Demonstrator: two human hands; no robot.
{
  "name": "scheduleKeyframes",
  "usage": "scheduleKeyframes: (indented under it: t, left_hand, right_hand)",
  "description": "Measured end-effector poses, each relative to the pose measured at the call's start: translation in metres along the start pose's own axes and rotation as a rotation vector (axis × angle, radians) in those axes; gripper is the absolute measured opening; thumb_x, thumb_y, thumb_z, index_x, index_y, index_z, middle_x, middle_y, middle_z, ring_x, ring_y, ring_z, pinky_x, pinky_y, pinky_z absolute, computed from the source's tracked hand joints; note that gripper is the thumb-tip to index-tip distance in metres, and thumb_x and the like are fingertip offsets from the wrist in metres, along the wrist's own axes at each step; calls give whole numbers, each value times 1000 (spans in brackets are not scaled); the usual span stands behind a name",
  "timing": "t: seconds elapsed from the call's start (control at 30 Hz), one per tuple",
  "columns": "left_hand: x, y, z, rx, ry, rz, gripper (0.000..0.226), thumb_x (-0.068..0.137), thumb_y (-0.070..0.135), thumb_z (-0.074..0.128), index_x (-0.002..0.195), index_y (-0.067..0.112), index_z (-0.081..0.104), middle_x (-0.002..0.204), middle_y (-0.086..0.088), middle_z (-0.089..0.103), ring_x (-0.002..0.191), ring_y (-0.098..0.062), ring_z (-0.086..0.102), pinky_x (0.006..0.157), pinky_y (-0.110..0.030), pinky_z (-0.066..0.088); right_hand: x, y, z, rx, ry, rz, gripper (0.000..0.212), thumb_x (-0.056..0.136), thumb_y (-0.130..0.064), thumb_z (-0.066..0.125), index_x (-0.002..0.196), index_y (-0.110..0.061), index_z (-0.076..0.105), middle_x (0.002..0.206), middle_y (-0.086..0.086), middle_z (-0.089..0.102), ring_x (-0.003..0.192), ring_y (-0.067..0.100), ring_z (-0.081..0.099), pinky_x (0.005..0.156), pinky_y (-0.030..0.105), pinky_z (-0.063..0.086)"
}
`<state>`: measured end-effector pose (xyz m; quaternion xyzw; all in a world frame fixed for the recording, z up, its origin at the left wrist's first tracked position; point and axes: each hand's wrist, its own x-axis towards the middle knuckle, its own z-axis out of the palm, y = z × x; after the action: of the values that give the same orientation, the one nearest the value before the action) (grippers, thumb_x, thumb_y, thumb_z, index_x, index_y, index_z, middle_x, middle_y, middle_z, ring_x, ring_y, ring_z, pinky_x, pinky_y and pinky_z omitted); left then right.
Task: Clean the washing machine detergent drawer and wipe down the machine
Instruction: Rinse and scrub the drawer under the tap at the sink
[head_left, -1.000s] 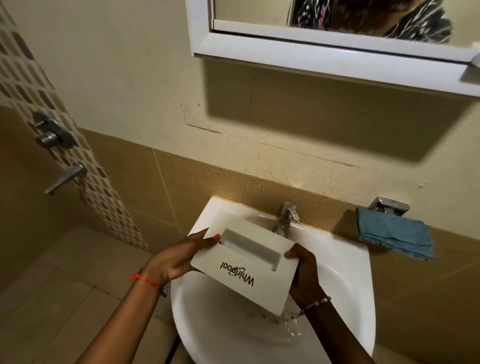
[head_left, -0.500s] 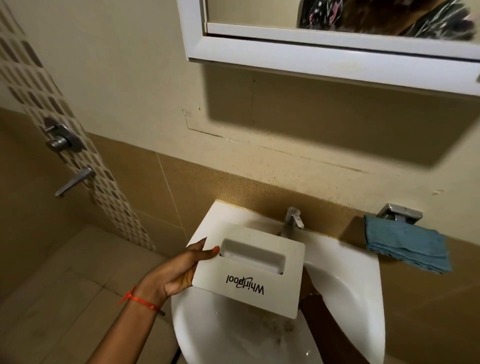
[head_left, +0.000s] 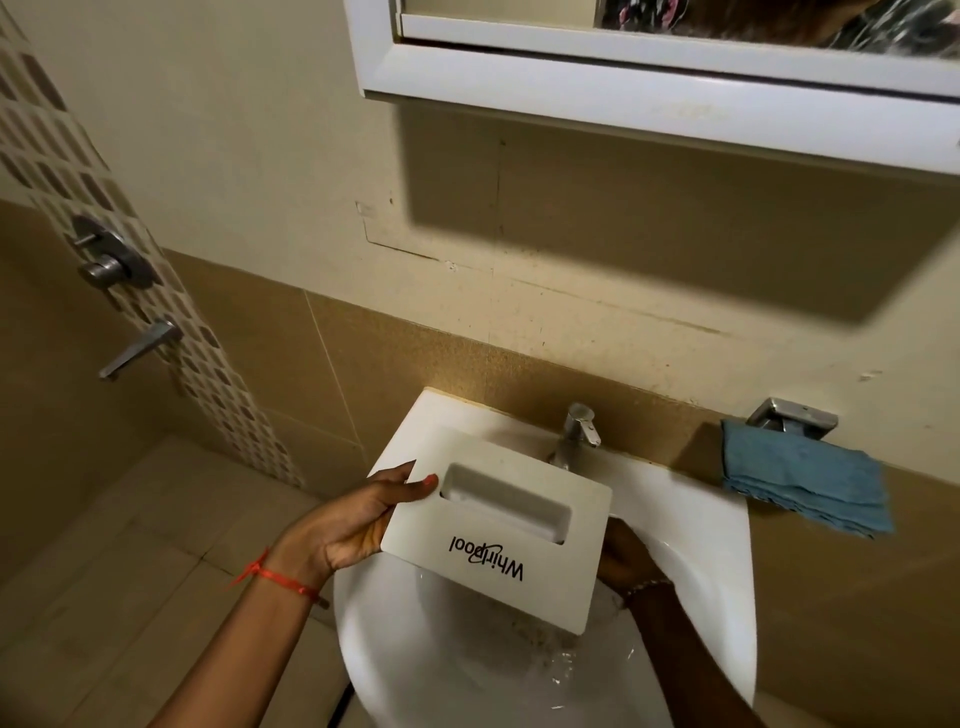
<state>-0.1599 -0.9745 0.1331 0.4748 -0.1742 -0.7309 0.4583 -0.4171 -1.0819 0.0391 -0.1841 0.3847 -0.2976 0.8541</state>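
Observation:
A white detergent drawer (head_left: 498, 540) with an upside-down Whirlpool logo and a recessed handle hangs over the white sink (head_left: 696, 525), front panel facing me. My left hand (head_left: 358, 525) grips its left edge, thumb on the front panel beside the recess. My right hand (head_left: 623, 561) reaches behind the drawer's right side; only its back and the braceleted wrist show, the fingers are hidden. Water and dark specks lie in the basin below the drawer.
A chrome tap (head_left: 574, 434) stands at the back of the sink. A folded blue cloth (head_left: 800, 483) hangs on a metal holder (head_left: 792, 415) to the right. A white mirror cabinet (head_left: 623, 93) juts out overhead. Shower fittings (head_left: 111, 260) are on the left wall.
My right hand left the drawer's right edge and slipped behind it. The drawer has tilted slightly more upright, and my left hand keeps its grip.

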Motion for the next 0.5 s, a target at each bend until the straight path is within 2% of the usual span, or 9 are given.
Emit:
scheduleKeyframes:
  t: [0.07, 0.13, 0.2, 0.23, 0.27, 0.37, 0.43, 0.5]
  left_hand:
    - [2, 0, -2, 1, 2, -3, 32, 78, 9, 59, 110, 7, 62, 96, -15, 71, 76, -24, 71, 68, -37, 59]
    - [3, 1, -3, -6, 7, -13, 42, 77, 9, 60, 119, 7, 56, 99, -15, 70, 78, -25, 71, 68, -39, 58]
    - [4, 1, -3, -10, 14, -23, 49, 76, 9, 61, 124, 8, 50, 98, -15, 70, 76, -25, 71, 66, -39, 59]
    - [5, 1, -2, -3, 17, -25, 51, 75, 10, 62, 124, 8, 50, 96, -14, 70, 75, -25, 71, 65, -39, 59]
    - [6, 1, -1, 11, 20, -27, 52, 74, 11, 62, 125, 8, 49, 95, -13, 71, 74, -24, 71, 64, -38, 59]
    - [7, 1, 2, 53, 33, -27, 51, 80, 12, 60, 129, 9, 46, 97, -11, 69, 74, -22, 71, 65, -37, 59]
    - [8, 0, 3, 78, 15, -24, 48, 82, 13, 63, 127, 9, 49, 98, -10, 69, 75, -21, 71, 66, -36, 59]
    - [7, -1, 3, 102, -15, -17, 48, 78, 16, 69, 122, 10, 53, 99, -10, 69, 78, -21, 70, 70, -36, 58]
  right_hand:
    - [-7, -19, -4, 29, -19, 24, 59, 8, 6, 90, 63, 7, 69, 62, 18, 65, 50, 28, 65, 47, 35, 56]
    - [-18, -46, -5, 45, -38, 51, 50, 15, 7, 90, 58, 1, 66, 55, 8, 56, 43, 18, 56, 46, 25, 52]
    - [-30, -75, 7, 57, -147, 142, 27, 46, 6, 85, 62, -2, 65, 57, 4, 53, 48, 14, 54, 49, 21, 45]
    - [-38, -88, 16, 3, -189, 162, 10, 66, 4, 75, 70, 0, 66, 63, 6, 57, 55, 16, 57, 54, 21, 46]
    - [-46, -98, 26, -84, -205, 150, 3, 78, 2, 65, 76, 2, 67, 69, 9, 60, 62, 18, 59, 57, 22, 48]
    - [-56, -116, 67, -429, -75, 75, 20, 82, -3, 58, 67, 1, 70, 70, 14, 64, 58, 21, 66, 52, 25, 55]
    - [-59, -115, 97, -650, -105, 28, 34, 95, -8, 39, 78, 4, 67, 74, 18, 69, 65, 25, 70, 62, 30, 59]
    - [-60, -108, 122, -822, -130, 19, 33, 98, -10, 34, 89, 7, 61, 78, 19, 71, 72, 28, 70, 75, 37, 56]
